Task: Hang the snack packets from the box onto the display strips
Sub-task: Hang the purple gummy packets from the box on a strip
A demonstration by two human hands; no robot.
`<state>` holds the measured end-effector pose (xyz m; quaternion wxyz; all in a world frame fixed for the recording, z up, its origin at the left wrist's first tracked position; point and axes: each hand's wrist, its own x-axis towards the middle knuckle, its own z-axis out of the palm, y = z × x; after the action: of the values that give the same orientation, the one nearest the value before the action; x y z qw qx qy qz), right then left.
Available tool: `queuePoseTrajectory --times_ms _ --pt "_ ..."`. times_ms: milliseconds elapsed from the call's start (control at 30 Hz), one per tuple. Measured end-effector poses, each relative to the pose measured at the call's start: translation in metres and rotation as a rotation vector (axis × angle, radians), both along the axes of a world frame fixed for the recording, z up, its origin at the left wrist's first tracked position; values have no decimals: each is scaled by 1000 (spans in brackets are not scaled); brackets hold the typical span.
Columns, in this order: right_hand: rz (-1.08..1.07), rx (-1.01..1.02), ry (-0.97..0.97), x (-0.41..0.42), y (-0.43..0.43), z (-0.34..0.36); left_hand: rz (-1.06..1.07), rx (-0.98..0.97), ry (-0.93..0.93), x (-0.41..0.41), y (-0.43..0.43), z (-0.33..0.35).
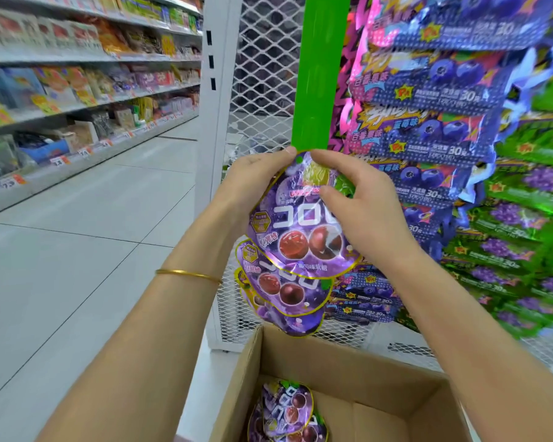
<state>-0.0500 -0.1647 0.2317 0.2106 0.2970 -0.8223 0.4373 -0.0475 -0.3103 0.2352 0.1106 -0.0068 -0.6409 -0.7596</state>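
A purple grape gummy packet (300, 224) is held up against the lower end of a green display strip (320, 71). My left hand (253, 183) grips the packet's upper left edge, thumb at its top. My right hand (361, 202) pinches the top right of the same packet, fingers over its front. Below it, two or three more purple packets (284, 291) hang overlapping on the strip. An open cardboard box (348, 374) sits below, with several purple packets (284, 413) lying in its bottom left corner.
Blue blueberry packets (434, 87) and green grape packets (524, 224) hang in dense columns to the right. A white mesh rack (262, 74) stands behind the strip. Stocked store shelves (77, 78) line the left side of a tiled aisle (77, 244).
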Motion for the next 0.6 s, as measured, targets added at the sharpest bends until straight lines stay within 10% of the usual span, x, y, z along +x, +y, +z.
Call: queuePoseTrajectory --times_ms 600 --pt "-17 -92 -15 7 -4 -8 116 -52 36 3 1 -1"
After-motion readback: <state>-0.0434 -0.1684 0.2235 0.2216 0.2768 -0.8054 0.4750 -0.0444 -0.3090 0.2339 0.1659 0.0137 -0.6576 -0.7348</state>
